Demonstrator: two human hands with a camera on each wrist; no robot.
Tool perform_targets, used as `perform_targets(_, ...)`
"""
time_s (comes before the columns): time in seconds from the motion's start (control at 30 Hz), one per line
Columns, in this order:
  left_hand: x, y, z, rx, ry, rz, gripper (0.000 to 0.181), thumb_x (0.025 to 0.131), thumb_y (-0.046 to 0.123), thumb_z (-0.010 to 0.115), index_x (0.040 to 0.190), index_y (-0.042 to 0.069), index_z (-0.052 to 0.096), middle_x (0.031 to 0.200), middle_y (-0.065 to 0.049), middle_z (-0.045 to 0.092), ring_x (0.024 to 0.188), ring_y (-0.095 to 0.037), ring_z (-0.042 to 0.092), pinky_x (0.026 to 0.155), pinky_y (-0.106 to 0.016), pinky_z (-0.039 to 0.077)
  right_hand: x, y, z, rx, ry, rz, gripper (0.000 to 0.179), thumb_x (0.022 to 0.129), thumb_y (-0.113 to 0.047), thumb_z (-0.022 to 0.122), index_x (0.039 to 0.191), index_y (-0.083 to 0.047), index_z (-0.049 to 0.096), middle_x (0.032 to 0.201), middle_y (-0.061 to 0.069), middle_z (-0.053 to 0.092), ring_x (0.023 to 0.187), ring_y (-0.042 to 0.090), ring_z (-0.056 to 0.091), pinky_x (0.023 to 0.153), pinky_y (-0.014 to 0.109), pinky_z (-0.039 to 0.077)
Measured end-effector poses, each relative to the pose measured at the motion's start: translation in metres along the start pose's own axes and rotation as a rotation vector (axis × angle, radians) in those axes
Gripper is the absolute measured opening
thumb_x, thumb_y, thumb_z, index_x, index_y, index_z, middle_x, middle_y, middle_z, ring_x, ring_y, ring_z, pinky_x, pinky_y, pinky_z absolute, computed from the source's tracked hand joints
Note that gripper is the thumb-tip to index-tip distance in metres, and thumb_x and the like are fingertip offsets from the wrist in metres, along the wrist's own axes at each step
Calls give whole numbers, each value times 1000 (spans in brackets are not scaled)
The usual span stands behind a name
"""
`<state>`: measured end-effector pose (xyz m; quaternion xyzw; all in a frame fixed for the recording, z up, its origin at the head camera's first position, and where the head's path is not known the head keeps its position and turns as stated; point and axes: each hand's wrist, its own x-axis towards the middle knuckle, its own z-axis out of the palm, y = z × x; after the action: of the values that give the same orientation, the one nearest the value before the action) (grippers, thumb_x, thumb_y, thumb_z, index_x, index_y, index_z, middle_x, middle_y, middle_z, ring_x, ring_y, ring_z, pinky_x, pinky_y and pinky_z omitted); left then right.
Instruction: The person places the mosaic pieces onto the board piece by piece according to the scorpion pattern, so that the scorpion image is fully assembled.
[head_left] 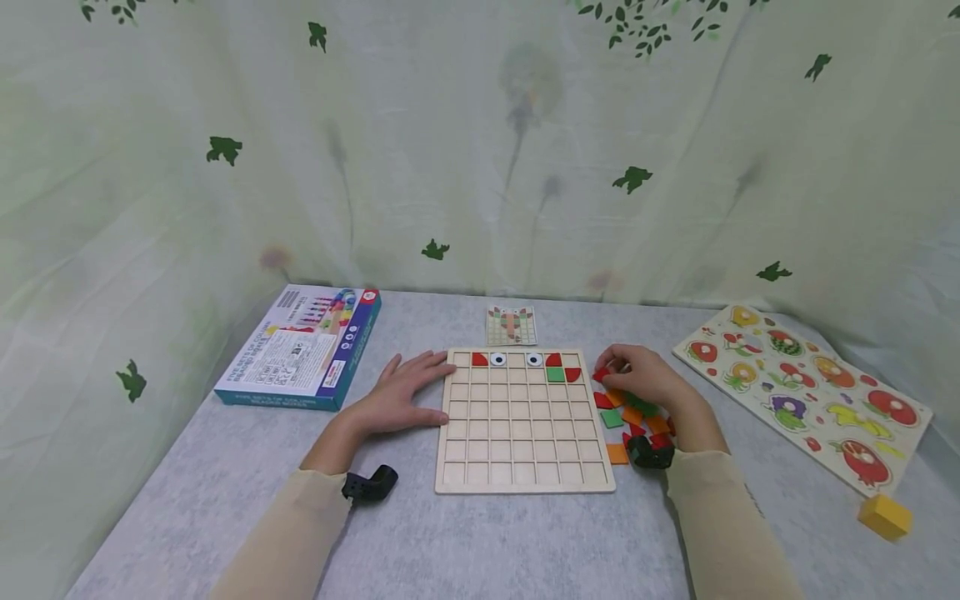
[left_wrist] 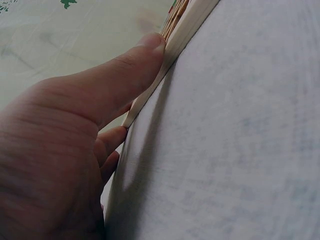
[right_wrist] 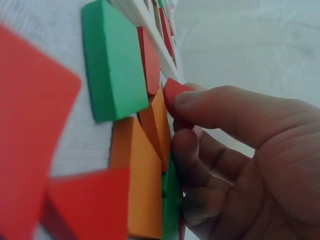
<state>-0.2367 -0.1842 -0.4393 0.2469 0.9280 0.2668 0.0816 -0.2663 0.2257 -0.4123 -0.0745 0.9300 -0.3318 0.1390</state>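
Note:
A wooden grid board [head_left: 521, 427] lies in the middle of the table. Along its top rows sit red quarter-round pieces [head_left: 573, 375], two eye pieces [head_left: 534, 360] and a green square [head_left: 555, 375]. My left hand [head_left: 393, 400] rests at the board's left edge, fingers extended; in the left wrist view the thumb [left_wrist: 135, 60] touches its side. Just off the board's right edge, my right hand [head_left: 647, 379] pinches a small red piece [right_wrist: 175, 95] between thumb and fingers; its full outline is partly hidden. Under that hand lies a pile of red, green [right_wrist: 117, 65] and orange [right_wrist: 137, 175] pieces.
A small pattern card [head_left: 512, 326] stands behind the board. To the left lies a boxed set [head_left: 300, 346]. At the right are a fruit-picture board [head_left: 806, 387] and a yellow block [head_left: 885, 517]. A leaf-print curtain [head_left: 480, 150] hangs at the table's back edge.

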Motion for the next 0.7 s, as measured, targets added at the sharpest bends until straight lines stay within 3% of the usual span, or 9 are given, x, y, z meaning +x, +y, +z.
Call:
perform_targets(0.37, 0, 0, 0, -3, -3, 2, 80, 84, 52, 74, 152, 24, 43, 167, -4, 26, 156, -32, 16, 123, -62, -6, 3, 2, -1, 123, 49, -2, 28, 96, -17, 64, 122, -10, 56, 104, 13, 60, 87, 24, 60, 74, 28, 52)
perform_targets(0.7, 1, 0, 1, -1, -4, -10, 80, 84, 51, 75, 152, 24, 44, 167, -4, 27, 156, -31, 16, 124, -61, -6, 4, -3, 1, 104, 106, -37, 22, 97, -18, 64, 117, -10, 57, 105, 12, 60, 91, 25, 58, 72, 28, 52)
